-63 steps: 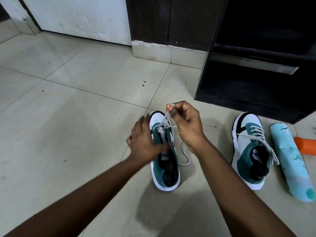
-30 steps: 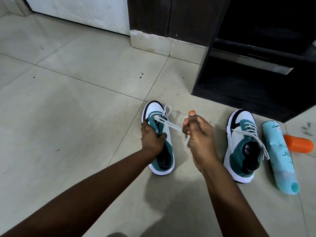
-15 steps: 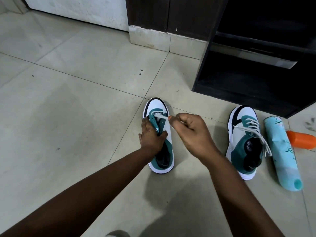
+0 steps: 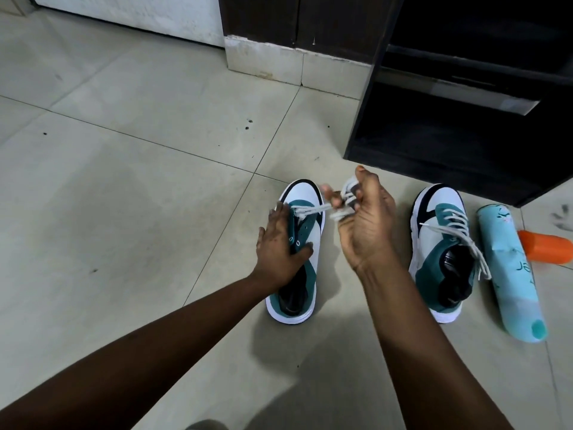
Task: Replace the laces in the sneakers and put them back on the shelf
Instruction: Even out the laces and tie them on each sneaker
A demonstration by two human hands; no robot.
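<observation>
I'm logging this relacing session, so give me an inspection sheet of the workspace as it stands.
Surface: tiled floor, dark specks.
Job's things: left sneaker laced only at the lowest eyelets, white lace running from it; right sneaker fully laced; dark shelf.
Clutter: light blue bottle lying down, orange object beside it.
Grippers: left hand presses the left sneaker; right hand pinches the lace.
Cables: nothing seen.
Surroundings: white door, dark wood panel.

single head-worn wide-angle view, looking forward and down at the tiled floor [image 4: 130, 212], both forearms entering from the bottom edge, close range, shelf [image 4: 465, 141] at the top right corner
</observation>
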